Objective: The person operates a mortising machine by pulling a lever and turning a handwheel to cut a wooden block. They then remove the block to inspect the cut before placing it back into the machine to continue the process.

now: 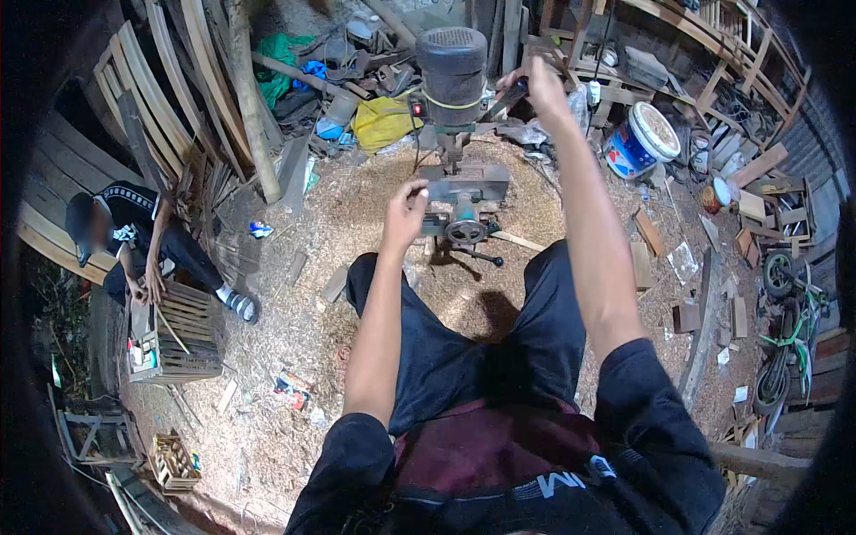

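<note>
In front of me stands a drill-press-like machine with a dark motor (451,76) on top, a vise (464,189) below and a small handwheel (465,232) at its front. My right hand (544,89) is raised to the right of the motor, closed round the black-ended lever (521,85); it is slightly blurred. Just left of the vise is my left hand (407,214), its fingers loosely curled with a gap between thumb and fingertips. Nothing shows in that hand. Under the motor, a bit (453,163) points down toward the vise.
Wood shavings (294,348) cover the floor. A person (134,223) sits at the left beside a slatted crate (183,339). A white-and-blue bucket (644,141) stands at the right, near scattered wood offcuts. Behind the machine lies a yellow sack (385,123). Long boards (156,85) lean at the left.
</note>
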Demonstrator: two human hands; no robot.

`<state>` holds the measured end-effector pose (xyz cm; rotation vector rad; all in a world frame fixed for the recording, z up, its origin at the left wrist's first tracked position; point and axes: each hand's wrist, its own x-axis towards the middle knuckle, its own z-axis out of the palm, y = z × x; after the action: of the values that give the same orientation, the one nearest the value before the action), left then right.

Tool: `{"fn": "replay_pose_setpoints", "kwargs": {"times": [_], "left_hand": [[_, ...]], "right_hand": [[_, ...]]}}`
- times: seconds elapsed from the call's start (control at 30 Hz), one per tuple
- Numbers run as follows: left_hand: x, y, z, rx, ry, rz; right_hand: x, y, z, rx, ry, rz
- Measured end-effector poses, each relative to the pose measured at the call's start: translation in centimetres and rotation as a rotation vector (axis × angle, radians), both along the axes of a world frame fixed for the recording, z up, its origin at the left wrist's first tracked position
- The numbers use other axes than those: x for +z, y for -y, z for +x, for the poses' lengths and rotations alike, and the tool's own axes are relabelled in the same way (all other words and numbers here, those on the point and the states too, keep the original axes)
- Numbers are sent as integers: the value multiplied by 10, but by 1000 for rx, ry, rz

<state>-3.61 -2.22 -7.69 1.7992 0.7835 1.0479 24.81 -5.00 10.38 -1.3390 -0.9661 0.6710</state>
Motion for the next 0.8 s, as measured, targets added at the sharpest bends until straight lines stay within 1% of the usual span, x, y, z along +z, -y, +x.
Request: {"fn": "replay_pose_setpoints", "kwargs": {"times": [0.03, 0.1, 0.13, 0.17, 0.27, 0.37, 0.4, 0.5, 0.53, 0.6, 0.63, 0.67, 0.77, 0.8], "left_hand": [[-13, -2, -5, -6, -2, -31], [-56, -9, -13, -20, -10, -99], [-67, -3, -17, -38, 19, -82], [-77, 1, -24, -30, -51, -65], [-95, 19, -38, 8, -270, -12], [-93, 25, -30, -42, -273, 81], [-92, 26, -28, -35, -270, 30], [-88, 25, -23, -49, -170, -97], [-92, 22, -23, -59, -165, -92], [-98, 22, -17, -40, -184, -55], [-99, 22, -18, -31, -198, -30], [-88, 28, -19, -43, -221, -27], [-99, 27, -17, -37, -265, -36], [-99, 27, -16, -43, -270, -77]], "right_hand": [[12, -4, 9, 47, -24, -89], [27, -30, 26, 53, 176, -298], [31, -55, 33, 39, 463, -453], [33, -75, 37, 22, 749, -605], [52, -63, -2, 106, 1185, -895], [42, -77, 11, 145, 607, -1181], [52, -62, -1, 119, 622, -1155], [27, -35, -18, 290, 932, -1066], [5, -35, -12, 110, 764, -979], [-12, -38, 2, 207, 817, -987], [-2, -22, -15, 155, 790, -931], [9, -6, -32, 106, 763, -873], [-9, -15, -18, 80, 915, -824], [-14, -10, -23, -2, 880, -722]]}}
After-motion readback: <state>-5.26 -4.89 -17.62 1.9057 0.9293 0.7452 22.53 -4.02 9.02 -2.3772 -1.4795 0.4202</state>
